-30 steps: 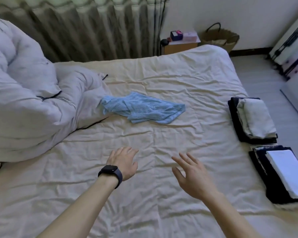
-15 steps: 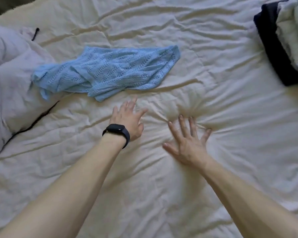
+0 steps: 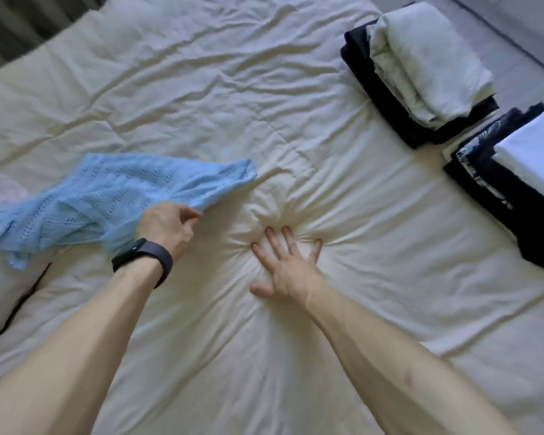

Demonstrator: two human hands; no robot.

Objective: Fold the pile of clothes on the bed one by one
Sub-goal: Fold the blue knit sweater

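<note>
My left hand (image 3: 167, 224), the one with the dark wristband (image 3: 145, 255), has its fingers curled round the near edge of the blue knit garment (image 3: 107, 196) and grips it. My right hand (image 3: 288, 268) lies flat with fingers spread, pressing into the middle of the bed (image 3: 201, 89) and holding nothing; the sheet puckers into a dent around it.

The blue garment is on the bed's left half, crumpled and unfolded. Its gripped edge is raised a little off the sheet and the rest trails toward the bed's left side, where a pale bunched duvet (image 3: 0, 277) shows at the frame edge.

Along the bed's right edge sit two stacks of folded clothes. The farther stack (image 3: 421, 58) has a pale folded piece on dark ones, and the nearer stack (image 3: 515, 183) has a white piece on dark ones.

I judge the task close to finished. Those two stacks look like work already done, and the blue garment is the only loose piece I can see. Left to do, as I read it: draw the blue knit to the middle of the bed, spread it flat, fold it and set it with the stacks. I cannot tell whether more clothes lie beyond the bed's left side, out of view.
</note>
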